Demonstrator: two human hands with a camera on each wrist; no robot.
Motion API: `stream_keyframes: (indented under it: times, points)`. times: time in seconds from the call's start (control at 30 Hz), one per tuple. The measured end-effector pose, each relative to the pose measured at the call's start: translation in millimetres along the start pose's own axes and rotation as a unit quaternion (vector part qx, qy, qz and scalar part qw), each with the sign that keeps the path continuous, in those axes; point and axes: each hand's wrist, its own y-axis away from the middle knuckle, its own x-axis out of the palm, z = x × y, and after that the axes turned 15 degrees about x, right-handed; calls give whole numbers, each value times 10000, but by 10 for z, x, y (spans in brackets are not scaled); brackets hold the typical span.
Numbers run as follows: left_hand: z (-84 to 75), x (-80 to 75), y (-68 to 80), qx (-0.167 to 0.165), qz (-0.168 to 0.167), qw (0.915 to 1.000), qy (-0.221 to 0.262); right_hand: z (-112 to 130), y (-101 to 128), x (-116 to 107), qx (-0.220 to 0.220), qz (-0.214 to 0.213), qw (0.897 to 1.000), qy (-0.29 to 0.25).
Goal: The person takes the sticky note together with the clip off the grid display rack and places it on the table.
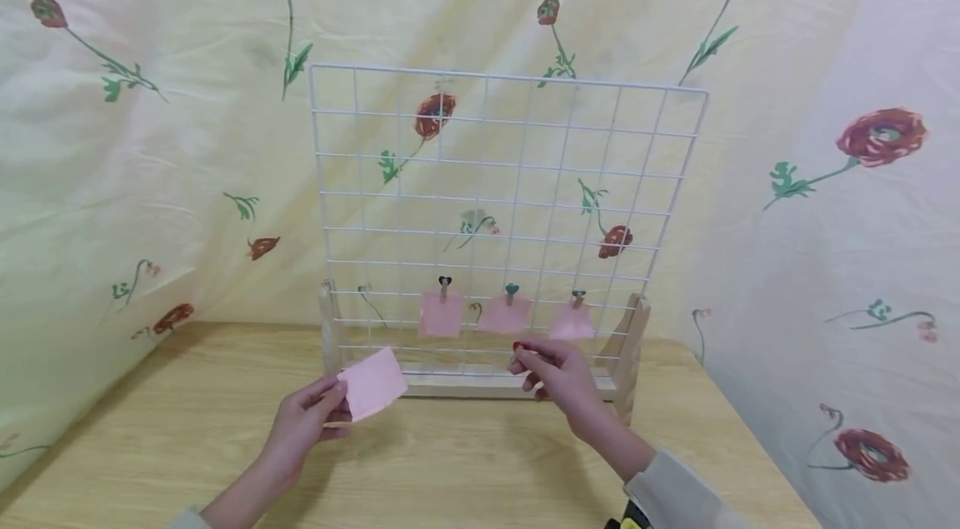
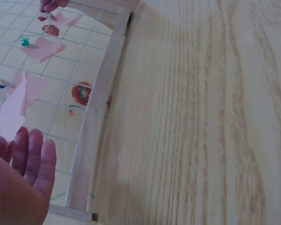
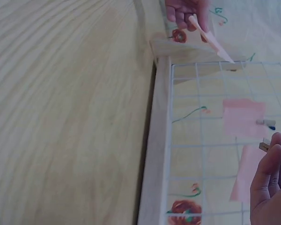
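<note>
Floral-print cloth (image 1: 187, 179) as backdrop; wood-grain table (image 1: 450, 462) beneath left hand (image 1: 298, 421) and right hand (image 1: 564, 379), well apart. Pinched in the left, pink paper sheet (image 1: 375, 384); pinched in the right, red-topped wooden clothespin (image 1: 517, 346). Beyond both, white wire grid (image 1: 487, 77) on wooden stand (image 1: 450, 386), three pink notes (image 1: 441, 316) clipped low, behind the right hand and leftward.

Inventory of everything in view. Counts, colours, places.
Table: 1, light wood, foreground
Stand: 1, pale wood, on table
Wire grid: 1, white, in stand
Floral cloth: pieces unclear, pale, red flowers, behind
Clipped notes: 3, pink, low on wire grid
Mounted clips: 3, dark or green tops, on notes
Held note: 1, pink, in left hand
Held clip: 1, red top, in right hand
Unclear object: 1, black/yellow, by right sleeve
Sleeves: 2, grey, lower edge
Hands: 2, bare, before grid
</note>
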Motion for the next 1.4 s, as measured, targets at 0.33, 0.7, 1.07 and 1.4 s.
stream_keyframes:
  times: [0.33,0.7,1.07,1.4]
  points:
    - [39,4,20,-8,281,9979,-576,-232,52,-220,231,82,9995,214]
    - [117,-2,23,24,509,9939,-977,-443,81,-344,481,-116,9985,245]
    - [172,-30,19,42,688,9895,-1269,-593,106,-454,624,-78,9974,345]
    - [214,-111,0,101,838,9834,-1607,-747,35,-537,617,0,9957,690]
